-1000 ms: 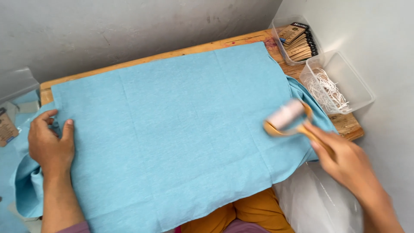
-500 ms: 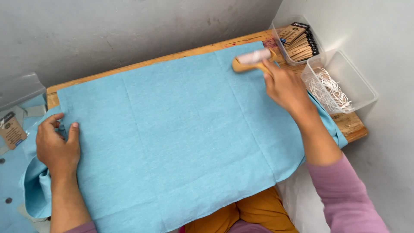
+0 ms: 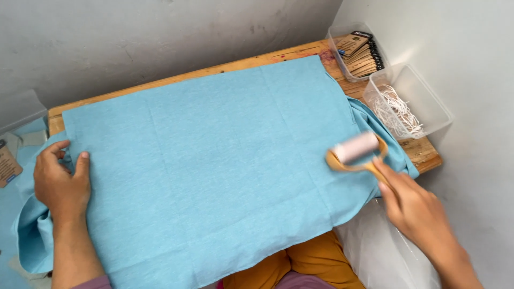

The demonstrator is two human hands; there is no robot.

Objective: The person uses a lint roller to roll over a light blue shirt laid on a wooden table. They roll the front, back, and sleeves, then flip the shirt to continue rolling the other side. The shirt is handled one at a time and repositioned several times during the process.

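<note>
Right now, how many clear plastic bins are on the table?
2, both at the right end of the wooden table: far bin holding brown card tags, near bin holding white strings. A clear object at the left edge may be another; unclear.

Two clear bins [image 3: 412, 101], wooden table [image 3: 425, 152]

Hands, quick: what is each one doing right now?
Left hand: open, pressed flat on the blue cloth, holding nothing.
Right hand: closed on the handle of the lint roller, which rests on the cloth.
</note>
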